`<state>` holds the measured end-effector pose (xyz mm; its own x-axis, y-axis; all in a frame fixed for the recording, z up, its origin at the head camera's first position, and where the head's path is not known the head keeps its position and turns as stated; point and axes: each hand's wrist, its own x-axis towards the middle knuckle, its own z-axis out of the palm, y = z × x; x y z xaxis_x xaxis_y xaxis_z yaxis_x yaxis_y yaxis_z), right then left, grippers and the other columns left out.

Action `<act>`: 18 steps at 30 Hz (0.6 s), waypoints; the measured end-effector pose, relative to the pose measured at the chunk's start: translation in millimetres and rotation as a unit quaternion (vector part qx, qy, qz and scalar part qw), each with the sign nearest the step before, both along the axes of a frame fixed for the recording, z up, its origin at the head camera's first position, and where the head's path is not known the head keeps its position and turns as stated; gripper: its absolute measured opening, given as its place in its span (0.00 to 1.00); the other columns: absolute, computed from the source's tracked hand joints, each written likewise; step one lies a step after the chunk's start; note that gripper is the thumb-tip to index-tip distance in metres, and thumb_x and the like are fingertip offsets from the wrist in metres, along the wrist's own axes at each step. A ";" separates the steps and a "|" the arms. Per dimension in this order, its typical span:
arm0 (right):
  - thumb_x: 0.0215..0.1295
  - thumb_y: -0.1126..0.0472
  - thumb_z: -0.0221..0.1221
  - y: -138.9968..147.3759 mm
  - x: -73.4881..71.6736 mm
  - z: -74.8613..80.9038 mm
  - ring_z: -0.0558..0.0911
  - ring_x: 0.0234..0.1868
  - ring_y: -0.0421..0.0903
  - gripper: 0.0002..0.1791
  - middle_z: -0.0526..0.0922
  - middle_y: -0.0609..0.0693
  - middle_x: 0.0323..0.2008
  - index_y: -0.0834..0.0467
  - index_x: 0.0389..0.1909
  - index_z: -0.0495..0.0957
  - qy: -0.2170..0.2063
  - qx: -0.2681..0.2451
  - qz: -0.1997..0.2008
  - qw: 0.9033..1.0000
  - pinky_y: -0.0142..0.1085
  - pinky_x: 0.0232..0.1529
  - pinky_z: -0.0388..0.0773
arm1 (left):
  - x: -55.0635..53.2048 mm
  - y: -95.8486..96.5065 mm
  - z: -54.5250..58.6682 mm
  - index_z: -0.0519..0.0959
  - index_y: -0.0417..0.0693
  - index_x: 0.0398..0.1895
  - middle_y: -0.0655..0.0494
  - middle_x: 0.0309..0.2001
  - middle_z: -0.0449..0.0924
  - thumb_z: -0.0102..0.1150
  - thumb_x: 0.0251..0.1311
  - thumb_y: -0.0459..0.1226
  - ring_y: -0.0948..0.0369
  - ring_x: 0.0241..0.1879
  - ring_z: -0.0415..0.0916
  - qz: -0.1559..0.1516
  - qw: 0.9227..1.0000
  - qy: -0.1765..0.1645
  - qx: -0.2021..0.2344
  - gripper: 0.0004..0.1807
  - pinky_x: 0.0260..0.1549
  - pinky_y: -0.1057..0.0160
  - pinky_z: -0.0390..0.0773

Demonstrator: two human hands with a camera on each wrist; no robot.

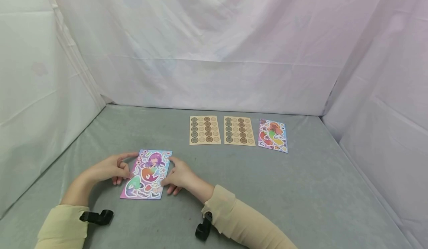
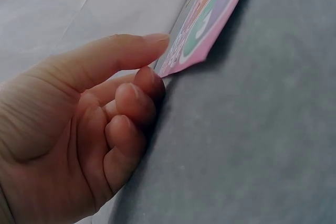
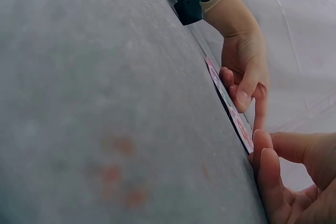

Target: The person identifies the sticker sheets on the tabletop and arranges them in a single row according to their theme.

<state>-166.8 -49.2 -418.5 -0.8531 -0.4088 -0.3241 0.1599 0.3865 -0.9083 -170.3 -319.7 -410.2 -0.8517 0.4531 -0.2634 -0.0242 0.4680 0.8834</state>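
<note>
A mermaid sticker sheet (image 1: 147, 176) in pink and blue lies at the front left, with a hand at each side. My left hand (image 1: 112, 168) holds its left edge, index finger reaching to the far corner and thumb lower down. In the left wrist view the thumb of the left hand (image 2: 79, 114) lies by the edge of the sheet (image 2: 210, 19), the other fingers curled below. Along the right edge, my right hand (image 1: 180, 174) grips with index finger and thumb. The right wrist view shows the sheet (image 3: 231, 106) edge-on, a thin shadow under it.
Two tan sheets of round stickers, one on the left (image 1: 205, 130) and one beside it (image 1: 239, 131), lie near the back of the grey table (image 1: 284, 197). Right of them is a colourful sticker sheet (image 1: 273, 135). White cloth (image 1: 214, 81) hangs behind and at both sides.
</note>
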 end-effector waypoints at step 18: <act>0.54 0.67 0.69 6.0 2.1 1.8 0.78 0.13 0.45 0.48 0.81 0.52 0.22 0.55 0.73 0.53 -0.004 -0.012 0.019 1.000 0.36 0.12 0.76 | 0.9 0.8 -0.4 0.48 0.31 0.72 0.53 0.18 0.72 0.61 0.61 0.37 0.63 0.15 0.70 0.025 1.000 -0.001 -0.012 0.43 0.13 0.65 0.73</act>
<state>-164.7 -43.1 -416.6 -0.8342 -0.4479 -0.3217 0.1537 0.3713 -0.9157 -169.5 -318.9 -410.6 -0.8726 0.4030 -0.2760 -0.0506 0.4875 0.8717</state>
